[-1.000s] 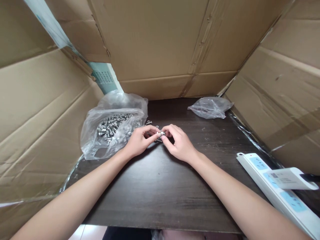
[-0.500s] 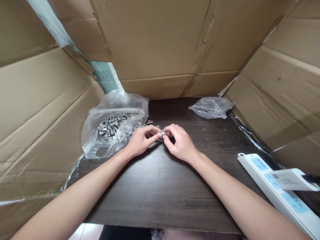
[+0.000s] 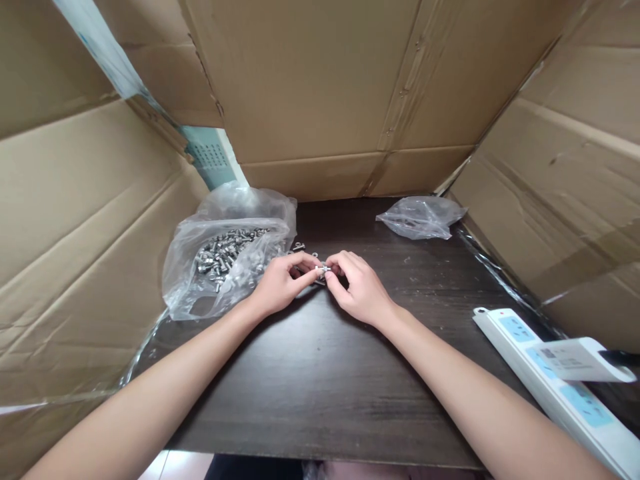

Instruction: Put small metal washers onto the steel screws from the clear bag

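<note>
Between the fingertips of both hands is a small silvery bolt [image 3: 324, 269], lying roughly sideways, with what looks like a nut on its shank. My left hand [image 3: 283, 282] pinches its left end between thumb and fingers. From the other side, the thumb and fingers of my right hand [image 3: 356, 285] close on the right end. A few loose metal pieces [image 3: 299, 247] lie on the dark table just behind the fingers. Left of my left hand, an open clear plastic bag [image 3: 183, 267] holds a heap of bolts [image 3: 227, 252].
A second clear plastic bag [image 3: 421, 217] lies at the back right of the dark table [image 3: 300, 387]. A white power strip [image 3: 550, 380] with a white tag [image 3: 575, 359] runs along the right side. Cardboard walls [image 3: 320, 80] enclose the back and both sides.
Both hands stay in nearly the same place, the fingers shifting slightly around the bolt. The view has tilted a little.
</note>
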Tool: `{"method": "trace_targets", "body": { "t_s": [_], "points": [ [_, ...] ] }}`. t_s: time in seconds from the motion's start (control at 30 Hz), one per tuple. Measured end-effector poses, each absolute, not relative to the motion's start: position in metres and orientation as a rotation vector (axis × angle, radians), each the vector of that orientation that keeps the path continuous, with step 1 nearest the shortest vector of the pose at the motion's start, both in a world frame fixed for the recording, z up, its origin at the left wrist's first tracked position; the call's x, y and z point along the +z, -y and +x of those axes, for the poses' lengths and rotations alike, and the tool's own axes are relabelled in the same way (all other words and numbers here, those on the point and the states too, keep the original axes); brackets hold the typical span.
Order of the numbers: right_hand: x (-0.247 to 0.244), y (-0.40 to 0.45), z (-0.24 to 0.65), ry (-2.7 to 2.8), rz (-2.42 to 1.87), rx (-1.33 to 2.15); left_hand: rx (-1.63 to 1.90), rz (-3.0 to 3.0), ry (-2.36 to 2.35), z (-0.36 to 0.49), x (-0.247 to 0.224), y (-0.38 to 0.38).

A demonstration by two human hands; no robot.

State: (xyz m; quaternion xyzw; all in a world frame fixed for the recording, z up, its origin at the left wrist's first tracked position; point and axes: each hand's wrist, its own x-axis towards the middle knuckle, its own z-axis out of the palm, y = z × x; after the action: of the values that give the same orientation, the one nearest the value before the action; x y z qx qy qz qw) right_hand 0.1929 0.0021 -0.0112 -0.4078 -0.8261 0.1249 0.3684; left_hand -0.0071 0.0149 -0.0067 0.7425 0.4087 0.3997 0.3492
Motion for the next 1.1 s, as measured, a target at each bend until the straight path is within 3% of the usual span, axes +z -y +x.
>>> {"method": "trace_targets", "body": {
  "t_s": [1.1],
  "points": [
    [-0.0145,-0.0026,0.1923,2.084,-1.027,0.369,1.041,1.937,-1.065,-0.0074,-0.0080,-0.0159]
  ]
}}
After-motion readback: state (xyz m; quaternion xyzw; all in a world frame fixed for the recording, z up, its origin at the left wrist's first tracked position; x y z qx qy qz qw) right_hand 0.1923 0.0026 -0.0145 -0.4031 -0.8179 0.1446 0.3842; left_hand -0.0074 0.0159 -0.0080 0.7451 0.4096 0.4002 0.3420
